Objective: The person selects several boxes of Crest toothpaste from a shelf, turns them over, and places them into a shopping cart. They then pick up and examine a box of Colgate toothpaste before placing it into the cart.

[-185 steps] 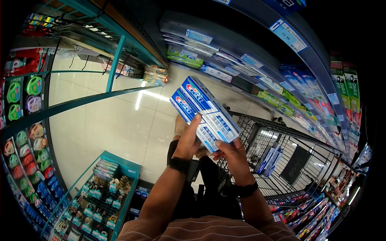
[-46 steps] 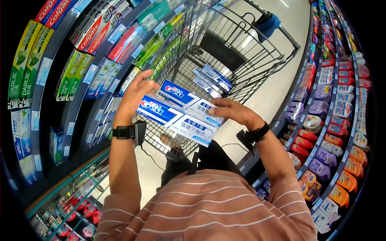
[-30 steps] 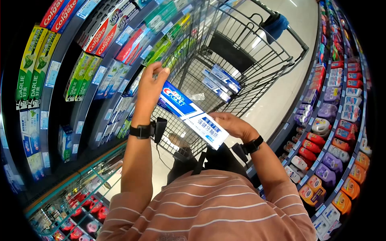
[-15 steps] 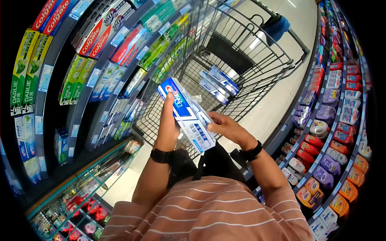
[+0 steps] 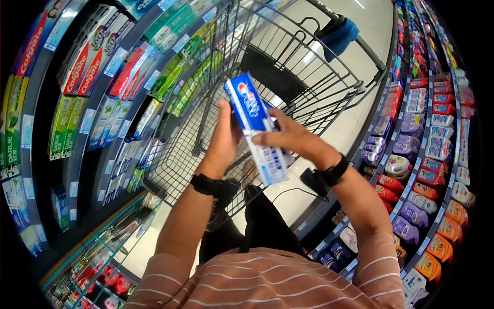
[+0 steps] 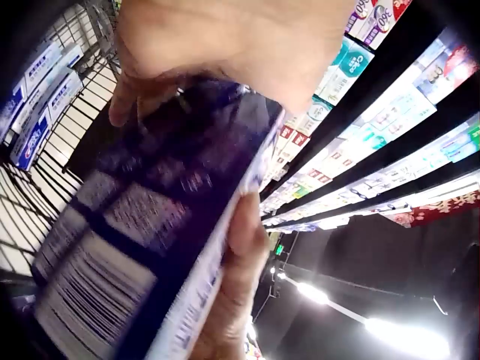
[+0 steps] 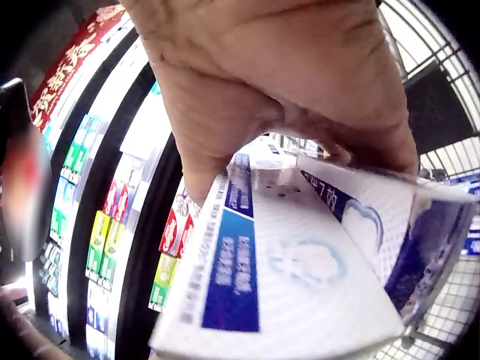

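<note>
Both hands hold a pack of blue and white Crest toothpaste boxes (image 5: 257, 129) upright in front of the chest, over the shopping cart (image 5: 288, 82). My left hand (image 5: 224, 139) grips the pack's left side from behind. My right hand (image 5: 288, 139) grips it across the front at mid-length. The left wrist view shows the pack's dark back (image 6: 142, 225) with a barcode, fingers (image 6: 232, 270) wrapped along its edge. The right wrist view shows the white face of the pack (image 7: 300, 277) under my right hand's thumb (image 7: 210, 135).
Toothpaste shelves (image 5: 92, 92) with Colgate and Darlie boxes run along the left. More Crest boxes (image 6: 37, 105) lie in the wire cart. Detergent bottles (image 5: 422, 170) fill the shelves on the right. A low teal rack (image 5: 103, 252) stands at lower left.
The pack has swung from lying flat across the cart to standing nearly upright and higher. My left hand moved from its far end to its side; my right hand slid onto the front.
</note>
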A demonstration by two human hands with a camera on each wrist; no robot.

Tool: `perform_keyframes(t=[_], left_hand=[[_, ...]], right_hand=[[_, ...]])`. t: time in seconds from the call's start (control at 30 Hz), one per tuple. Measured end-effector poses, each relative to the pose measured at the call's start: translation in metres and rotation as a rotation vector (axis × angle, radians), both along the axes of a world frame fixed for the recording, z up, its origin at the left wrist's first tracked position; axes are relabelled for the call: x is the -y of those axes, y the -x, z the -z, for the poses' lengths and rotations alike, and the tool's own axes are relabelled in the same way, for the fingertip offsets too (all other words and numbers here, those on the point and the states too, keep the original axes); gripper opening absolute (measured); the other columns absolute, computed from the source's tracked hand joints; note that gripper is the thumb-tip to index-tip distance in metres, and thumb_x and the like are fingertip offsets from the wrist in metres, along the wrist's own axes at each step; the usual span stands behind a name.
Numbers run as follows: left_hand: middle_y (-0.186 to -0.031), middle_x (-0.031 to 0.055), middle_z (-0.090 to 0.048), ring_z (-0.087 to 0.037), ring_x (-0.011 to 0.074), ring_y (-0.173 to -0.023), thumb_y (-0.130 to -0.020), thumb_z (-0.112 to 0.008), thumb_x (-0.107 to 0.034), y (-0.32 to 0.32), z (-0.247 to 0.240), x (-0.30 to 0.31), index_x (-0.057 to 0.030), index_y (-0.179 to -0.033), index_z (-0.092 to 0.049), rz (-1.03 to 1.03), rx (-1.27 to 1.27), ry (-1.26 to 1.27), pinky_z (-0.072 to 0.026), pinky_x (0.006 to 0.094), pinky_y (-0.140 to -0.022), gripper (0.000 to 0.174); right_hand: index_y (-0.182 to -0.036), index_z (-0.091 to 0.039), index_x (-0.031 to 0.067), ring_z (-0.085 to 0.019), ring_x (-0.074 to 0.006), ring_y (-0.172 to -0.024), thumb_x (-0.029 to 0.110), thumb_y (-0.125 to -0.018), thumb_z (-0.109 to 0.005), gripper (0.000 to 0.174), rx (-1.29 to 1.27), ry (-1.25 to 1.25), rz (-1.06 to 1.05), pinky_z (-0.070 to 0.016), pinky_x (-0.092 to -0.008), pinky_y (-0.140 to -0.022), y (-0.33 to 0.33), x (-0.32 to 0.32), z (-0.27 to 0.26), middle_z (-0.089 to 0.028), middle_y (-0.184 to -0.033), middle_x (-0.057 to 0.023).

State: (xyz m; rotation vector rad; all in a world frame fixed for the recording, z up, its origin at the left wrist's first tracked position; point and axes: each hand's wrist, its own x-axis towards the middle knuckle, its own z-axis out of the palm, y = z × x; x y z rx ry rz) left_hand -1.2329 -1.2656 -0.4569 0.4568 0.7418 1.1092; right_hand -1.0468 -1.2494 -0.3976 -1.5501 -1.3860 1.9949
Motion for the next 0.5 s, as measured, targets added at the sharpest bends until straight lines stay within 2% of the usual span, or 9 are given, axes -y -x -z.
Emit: perform_keyframes(t=[0.03, 0.07, 0.17, 0.27, 0.3, 0.37, 0.4, 0.43, 0.5], left_hand=[[-0.124, 0.0124, -0.064, -0.060, 0.0219, -0.115, -0.106, -0.033, -0.061, 0.001, 0.019, -0.012, -0.0028, -0.131, -0.058, 0.032, -0.059, -0.045, -0.0462, 0.0385, -0.103, 0.068], [-0.130, 0.0143, -0.062, -0.056, 0.0242, -0.121, -0.107, -0.034, -0.057, -0.001, 0.032, -0.024, 0.0001, -0.134, -0.057, 0.002, -0.314, -0.072, -0.0405, 0.0391, -0.108, 0.067], [-0.133, 0.0229, -0.059, -0.057, 0.0338, -0.124, -0.101, -0.057, -0.044, -0.004, 0.118, -0.060, 0.0056, -0.134, -0.056, 0.163, -1.143, -0.291, -0.0446, 0.0392, -0.105, 0.059], [-0.133, 0.0224, -0.058, -0.055, 0.0368, -0.125, -0.095, -0.067, -0.030, -0.031, 0.150, -0.076, -0.0032, -0.132, -0.060, 0.401, -1.226, -0.434, -0.0442, 0.0420, -0.106, 0.046], [-0.127, 0.0227, -0.062, -0.058, 0.0387, -0.120, -0.093, -0.069, -0.028, -0.041, 0.172, -0.078, -0.0020, -0.129, -0.060, 0.349, -1.307, -0.615, -0.0472, 0.0425, -0.102, 0.045], [-0.113, 0.0206, -0.067, -0.063, 0.0359, -0.110, -0.091, -0.070, -0.031, -0.060, 0.182, -0.095, 0.0024, -0.112, -0.067, 0.603, -1.416, -0.714, -0.0507, 0.0428, -0.096, 0.040], [-0.109, 0.0192, -0.068, -0.063, 0.0351, -0.107, -0.089, -0.071, -0.030, -0.069, 0.199, -0.093, 0.0021, -0.108, -0.068, 0.497, -1.412, -0.751, -0.0508, 0.0436, -0.094, 0.037], [-0.107, 0.0199, -0.069, -0.063, 0.0358, -0.106, -0.089, -0.070, -0.034, -0.078, 0.207, -0.097, 0.0038, -0.109, -0.067, 0.595, -1.454, -0.718, -0.0507, 0.0434, -0.094, 0.042], [-0.107, 0.0183, -0.071, -0.063, 0.0344, -0.111, -0.091, -0.065, -0.038, -0.090, 0.224, -0.099, -0.0038, -0.111, -0.069, 0.485, -1.276, -0.669, -0.0501, 0.0430, -0.097, 0.040]], right_hand=[[-0.145, -0.036, -0.0099, -0.064, -0.0281, -0.107, 0.049, -0.070, -0.083, 0.106, -0.018, 0.061, -0.028, -0.0513, -0.0335, -0.093, -0.009, -0.015, -0.012, -0.063, -0.117, -0.0224], [-0.144, -0.037, -0.0099, -0.065, -0.0276, -0.105, 0.048, -0.071, -0.083, 0.104, 0.046, 0.030, -0.022, -0.0517, -0.0334, -0.092, -0.023, -0.024, -0.004, -0.063, -0.116, -0.0222], [-0.139, -0.039, -0.0152, -0.069, -0.0260, -0.097, 0.045, -0.069, -0.085, 0.103, 0.211, -0.121, -0.008, -0.0547, -0.0325, -0.086, -0.054, -0.051, 0.010, -0.066, -0.110, -0.0246], [-0.135, -0.041, -0.0163, -0.070, -0.0274, -0.091, 0.047, -0.069, -0.083, 0.100, 0.276, -0.183, -0.065, -0.0567, -0.0311, -0.078, -0.074, -0.076, 0.019, -0.066, -0.107, -0.0255], [-0.133, -0.042, -0.0164, -0.070, -0.0273, -0.090, 0.046, -0.070, -0.083, 0.098, 0.306, -0.208, -0.069, -0.0568, -0.0313, -0.077, -0.077, -0.081, 0.020, -0.066, -0.107, -0.0253], [-0.127, -0.047, -0.0161, -0.070, -0.0279, -0.089, 0.047, -0.069, -0.081, 0.092, 0.339, -0.247, -0.122, -0.0565, -0.0319, -0.077, -0.077, -0.092, 0.025, -0.066, -0.104, -0.0262], [-0.125, -0.048, -0.0160, -0.070, -0.0284, -0.089, 0.048, -0.069, -0.080, 0.091, 0.394, -0.277, -0.159, -0.0564, -0.0321, -0.078, -0.077, -0.097, 0.030, -0.066, -0.104, -0.0267], [-0.124, -0.050, -0.0160, -0.070, -0.0290, -0.090, 0.048, -0.069, -0.080, 0.090, 0.450, -0.307, -0.197, -0.0562, -0.0324, -0.079, -0.076, -0.102, 0.035, -0.066, -0.103, -0.0271], [-0.126, -0.049, -0.0161, -0.070, -0.0325, -0.091, 0.049, -0.069, -0.079, 0.092, 0.503, -0.387, -0.277, -0.0559, -0.0342, -0.080, -0.074, -0.112, 0.047, -0.066, -0.104, -0.0296]])
